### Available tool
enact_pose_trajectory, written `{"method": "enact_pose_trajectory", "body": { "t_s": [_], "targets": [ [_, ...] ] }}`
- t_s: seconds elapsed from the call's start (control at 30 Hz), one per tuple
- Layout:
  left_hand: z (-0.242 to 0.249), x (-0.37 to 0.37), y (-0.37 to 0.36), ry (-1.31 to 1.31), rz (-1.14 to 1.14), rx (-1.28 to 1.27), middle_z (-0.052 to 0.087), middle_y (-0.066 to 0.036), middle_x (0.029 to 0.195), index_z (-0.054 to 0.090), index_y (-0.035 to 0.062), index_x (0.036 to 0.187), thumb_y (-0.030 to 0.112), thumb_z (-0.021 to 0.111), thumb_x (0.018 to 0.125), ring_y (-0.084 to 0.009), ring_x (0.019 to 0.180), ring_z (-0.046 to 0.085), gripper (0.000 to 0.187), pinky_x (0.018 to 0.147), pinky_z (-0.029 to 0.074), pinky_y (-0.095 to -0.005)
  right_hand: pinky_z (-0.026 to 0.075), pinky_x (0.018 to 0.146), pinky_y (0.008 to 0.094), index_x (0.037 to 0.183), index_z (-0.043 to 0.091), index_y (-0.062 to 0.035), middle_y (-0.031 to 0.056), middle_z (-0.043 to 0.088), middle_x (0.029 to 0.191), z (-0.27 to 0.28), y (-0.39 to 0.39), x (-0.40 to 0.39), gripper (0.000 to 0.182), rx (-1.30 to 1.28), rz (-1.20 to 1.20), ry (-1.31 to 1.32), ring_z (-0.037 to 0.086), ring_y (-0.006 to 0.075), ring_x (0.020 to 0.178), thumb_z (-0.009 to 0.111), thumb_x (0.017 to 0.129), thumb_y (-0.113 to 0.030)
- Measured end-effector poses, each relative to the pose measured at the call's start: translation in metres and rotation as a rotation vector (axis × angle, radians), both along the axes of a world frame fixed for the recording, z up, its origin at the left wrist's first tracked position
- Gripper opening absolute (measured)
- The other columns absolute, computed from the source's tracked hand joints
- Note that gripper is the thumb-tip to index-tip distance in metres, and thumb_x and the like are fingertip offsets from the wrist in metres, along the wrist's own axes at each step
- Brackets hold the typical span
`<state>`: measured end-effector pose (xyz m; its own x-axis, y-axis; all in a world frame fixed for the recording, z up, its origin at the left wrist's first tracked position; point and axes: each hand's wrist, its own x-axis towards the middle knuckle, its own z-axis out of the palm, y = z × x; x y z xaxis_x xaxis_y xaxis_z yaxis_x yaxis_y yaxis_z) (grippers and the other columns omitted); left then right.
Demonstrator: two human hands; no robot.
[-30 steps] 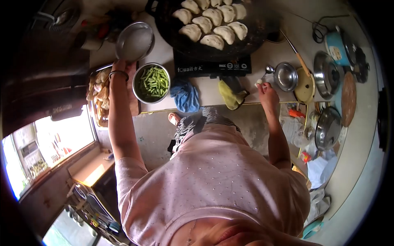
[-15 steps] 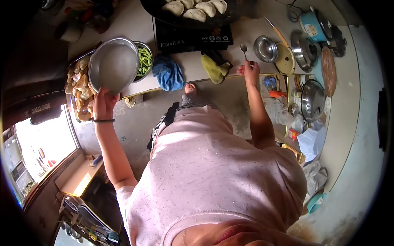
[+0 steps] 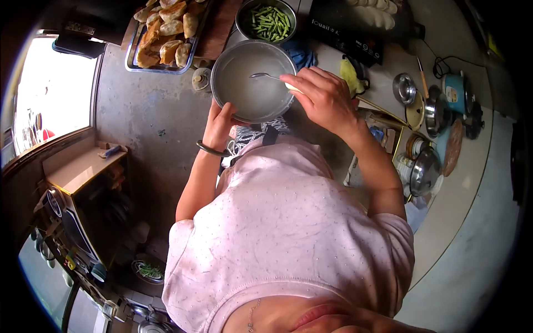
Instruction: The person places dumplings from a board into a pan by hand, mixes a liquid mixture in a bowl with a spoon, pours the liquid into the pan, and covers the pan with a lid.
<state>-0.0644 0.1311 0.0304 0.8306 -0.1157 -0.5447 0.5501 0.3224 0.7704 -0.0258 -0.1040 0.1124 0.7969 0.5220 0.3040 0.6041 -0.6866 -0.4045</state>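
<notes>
A metal bowl [image 3: 252,105] with a cloudy, greyish-white inside is held in front of my body. My left hand [image 3: 220,122] grips its near left rim, thumb over the edge. From the right, my right hand [image 3: 325,97] reaches over the rim with its fingers closed round the handle of a small metal spoon [image 3: 264,75]. The spoon's head points left, over the inside of the bowl. Just beyond the bowl stands a second metal bowl of cut green beans [image 3: 270,23].
A metal tray [image 3: 131,58] of browned dumplings [image 3: 169,30] sits at the upper left. On the counter are a black induction cooker [image 3: 341,33] with a pan of pale dumplings [image 3: 380,16], a yellow-green cloth [image 3: 351,76], a small metal bowl [image 3: 404,89] and a blue pot [image 3: 454,94].
My body has turned left. The bowl has come in front of me in my left hand, and my right hand has brought the spoon from the counter's edge to over it.
</notes>
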Motion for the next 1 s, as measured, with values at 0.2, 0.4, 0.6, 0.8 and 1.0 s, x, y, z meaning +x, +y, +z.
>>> {"method": "enact_pose_trajectory", "body": {
  "t_s": [0.2, 0.4, 0.6, 0.8, 1.0],
  "targets": [
    [-0.006, -0.019, 0.012, -0.014, 0.009, -0.025, 0.063, -0.014, 0.093, 0.041, 0.0025, 0.125, 0.009, 0.045, 0.089, -0.0223, 0.065, 0.065, 0.037, 0.056, 0.053, -0.0298, 0.05, 0.065, 0.0324, 0.098, 0.067, -0.0061, 0.0053, 0.057, 0.075, -0.024, 0.029, 0.008, 0.022, -0.251, 0.099, -0.056, 0.06, 0.0215, 0.075, 0.063, 0.077, -0.008],
    [-0.017, -0.024, 0.013, -0.002, 0.094, -0.069, 0.062, -0.012, 0.096, 0.04, 0.0032, 0.127, 0.009, 0.046, 0.088, -0.0208, 0.071, 0.065, 0.039, 0.057, 0.054, -0.0292, 0.049, 0.064, 0.0357, 0.099, 0.066, -0.006, 0.0064, 0.059, 0.08, -0.012, 0.036, -0.005, 0.024, -0.188, 0.266, 0.235, 0.06, 0.0254, 0.075, 0.068, 0.075, -0.01],
    [-0.023, -0.025, 0.026, -0.027, 0.054, -0.059, 0.061, -0.011, 0.096, 0.041, 0.0029, 0.127, 0.008, 0.046, 0.088, -0.0191, 0.07, 0.064, 0.039, 0.056, 0.054, -0.0288, 0.05, 0.061, 0.0344, 0.098, 0.067, -0.0054, 0.0059, 0.056, 0.074, -0.031, 0.072, 0.016, 0.021, -0.134, 0.231, 0.028, 0.06, 0.0222, 0.074, 0.063, 0.077, -0.007],
    [-0.015, -0.018, 0.025, -0.015, 0.122, -0.046, 0.062, -0.012, 0.09, 0.042, 0.0023, 0.125, 0.008, 0.045, 0.088, -0.02, 0.064, 0.063, 0.038, 0.057, 0.053, -0.03, 0.049, 0.059, 0.0341, 0.099, 0.066, -0.0055, 0.006, 0.055, 0.073, -0.025, 0.049, 0.035, 0.021, -0.281, 0.156, -0.09, 0.059, 0.0223, 0.072, 0.061, 0.078, -0.006],
    [-0.025, -0.013, 0.028, -0.019, 0.085, -0.047, 0.058, -0.009, 0.094, 0.036, 0.006, 0.132, 0.008, 0.044, 0.088, -0.0187, 0.069, 0.065, 0.044, 0.056, 0.056, -0.0275, 0.049, 0.064, 0.0374, 0.1, 0.064, -0.0046, 0.0074, 0.061, 0.078, -0.004, 0.037, 0.02, 0.023, -0.324, 0.173, 0.257, 0.062, 0.0272, 0.074, 0.067, 0.077, -0.01]
  ]
}}
